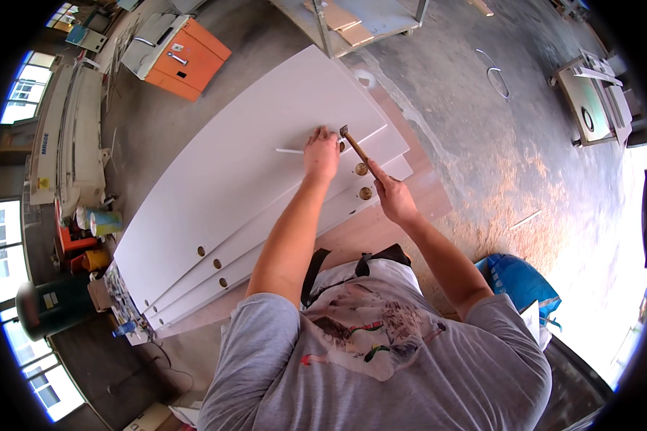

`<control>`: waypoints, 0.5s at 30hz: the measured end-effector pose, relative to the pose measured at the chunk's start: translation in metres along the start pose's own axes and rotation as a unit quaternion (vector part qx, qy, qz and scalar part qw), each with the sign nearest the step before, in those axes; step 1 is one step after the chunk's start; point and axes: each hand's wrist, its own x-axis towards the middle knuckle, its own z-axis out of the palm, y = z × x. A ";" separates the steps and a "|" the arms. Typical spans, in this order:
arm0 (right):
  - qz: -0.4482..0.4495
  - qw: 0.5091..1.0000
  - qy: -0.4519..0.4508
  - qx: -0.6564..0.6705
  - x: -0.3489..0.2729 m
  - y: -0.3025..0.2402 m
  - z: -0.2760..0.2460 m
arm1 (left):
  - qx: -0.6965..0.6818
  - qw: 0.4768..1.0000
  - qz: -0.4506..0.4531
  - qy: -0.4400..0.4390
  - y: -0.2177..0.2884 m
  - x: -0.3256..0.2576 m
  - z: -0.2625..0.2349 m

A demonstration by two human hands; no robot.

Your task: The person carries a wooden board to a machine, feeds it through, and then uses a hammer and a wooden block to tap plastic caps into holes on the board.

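Several white panels lie stacked and stepped in front of me, with round holes along their near edges. My right hand grips the wooden handle of a hammer. The hammer's head is just right of my left fingers, over the top panel's edge by a round hole. My left hand rests on the top panel, fingers bent and closed together at that edge. What they pinch, if anything, is hidden. A thin white strip sticks out on the left side of this hand.
An orange and grey cabinet stands at the far left, and a metal cart at the back. A machine stands far right. Sawdust covers the floor by a blue bag. Paint buckets are on the left.
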 end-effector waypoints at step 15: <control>0.015 0.996 -0.012 -0.088 -0.005 -0.005 0.006 | 0.002 0.999 0.027 0.041 -0.003 -0.004 -0.001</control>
